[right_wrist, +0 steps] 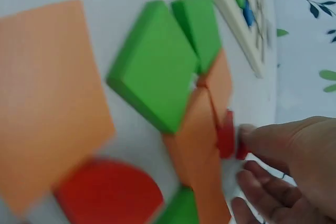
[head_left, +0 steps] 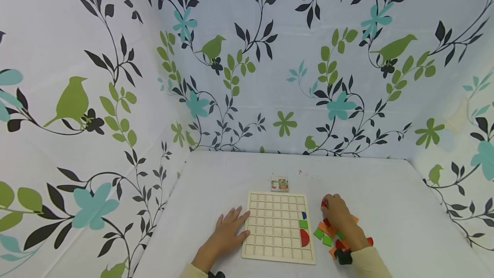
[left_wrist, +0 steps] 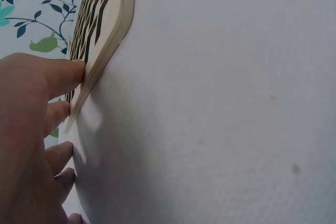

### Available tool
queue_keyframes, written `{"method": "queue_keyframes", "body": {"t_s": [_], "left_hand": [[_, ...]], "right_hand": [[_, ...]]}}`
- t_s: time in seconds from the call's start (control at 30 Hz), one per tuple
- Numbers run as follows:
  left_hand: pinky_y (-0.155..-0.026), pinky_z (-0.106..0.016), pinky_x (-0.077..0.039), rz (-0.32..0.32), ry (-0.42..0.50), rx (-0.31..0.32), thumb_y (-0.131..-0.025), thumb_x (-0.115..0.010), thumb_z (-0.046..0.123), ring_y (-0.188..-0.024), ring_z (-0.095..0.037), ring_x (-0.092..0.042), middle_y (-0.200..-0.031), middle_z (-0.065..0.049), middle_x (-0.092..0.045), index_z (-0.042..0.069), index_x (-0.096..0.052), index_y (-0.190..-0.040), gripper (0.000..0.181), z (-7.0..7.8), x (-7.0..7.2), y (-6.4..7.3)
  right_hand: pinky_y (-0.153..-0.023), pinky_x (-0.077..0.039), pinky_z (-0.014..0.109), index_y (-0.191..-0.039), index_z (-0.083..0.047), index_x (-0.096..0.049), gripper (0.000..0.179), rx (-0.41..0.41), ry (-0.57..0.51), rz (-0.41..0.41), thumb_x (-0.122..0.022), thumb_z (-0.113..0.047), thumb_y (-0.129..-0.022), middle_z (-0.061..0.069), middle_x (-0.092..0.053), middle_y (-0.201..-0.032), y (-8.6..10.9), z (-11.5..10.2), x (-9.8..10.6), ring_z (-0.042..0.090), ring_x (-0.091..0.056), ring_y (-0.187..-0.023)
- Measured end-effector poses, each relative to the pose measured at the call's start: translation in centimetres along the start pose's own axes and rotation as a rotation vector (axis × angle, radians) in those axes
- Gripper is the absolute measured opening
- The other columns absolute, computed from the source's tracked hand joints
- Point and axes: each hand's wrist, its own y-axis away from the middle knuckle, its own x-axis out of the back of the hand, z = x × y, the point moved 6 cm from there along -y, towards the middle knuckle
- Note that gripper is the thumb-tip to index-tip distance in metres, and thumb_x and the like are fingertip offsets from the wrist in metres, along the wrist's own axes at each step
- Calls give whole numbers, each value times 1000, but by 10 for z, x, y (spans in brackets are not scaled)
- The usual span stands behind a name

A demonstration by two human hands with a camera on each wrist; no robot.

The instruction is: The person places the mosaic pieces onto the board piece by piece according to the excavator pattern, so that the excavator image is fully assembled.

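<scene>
A wooden grid board (head_left: 278, 260) lies on the table. Along its right side sit a small blue piece (head_left: 304, 215), a green square (head_left: 303, 224) and a red half-circle (head_left: 305, 238). My left hand (head_left: 228, 233) rests at the board's left edge with fingers spread; in the left wrist view its thumb (left_wrist: 68, 74) touches the rim. To the right of the board, my right hand (head_left: 338, 211) pinches a small red piece (head_left: 323, 204), partly hidden by the fingers. Below that hand lies a loose pile of green pieces (right_wrist: 155, 66), orange pieces (right_wrist: 197, 135) and red pieces (right_wrist: 113, 195).
Behind the board lies a small card (head_left: 279, 184) with a coloured pattern. A white cloth printed with leaves and birds hangs around the white table (head_left: 220, 175). My right forearm (head_left: 356, 237) hides part of the pile.
</scene>
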Motion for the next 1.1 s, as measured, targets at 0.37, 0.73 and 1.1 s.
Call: {"method": "queue_keyframes", "body": {"t_s": [0.37,0.73,1.1], "left_hand": [[-121,-78,-14,-4,19,-5,-103,-66,39,-157,-46,-28,-170,-19,-35,19,-49,-159,62,4,4,-2],[-121,-79,-13,3,13,0,-103,-65,40,-157,-48,-28,-169,-19,-35,19,-49,-159,62,1,0,-2],[-122,-77,-14,-13,2,4,-104,-65,41,-158,-45,-27,-171,-17,-34,21,-47,-160,63,2,-1,0]], "right_hand": [[-85,-57,54,-117,5,-62,25,80,48,120,-73,-8,-100,19,-62,-107,-16,-28,-12,33,-59,-96],[-78,-52,51,-110,-2,-66,18,259,97,104,-75,-12,-99,10,-63,-100,-19,-72,-30,28,-61,-91],[-79,-51,51,-110,-4,-67,15,245,94,102,-75,-11,-99,9,-64,-101,-14,-87,-38,27,-62,-94]]}}
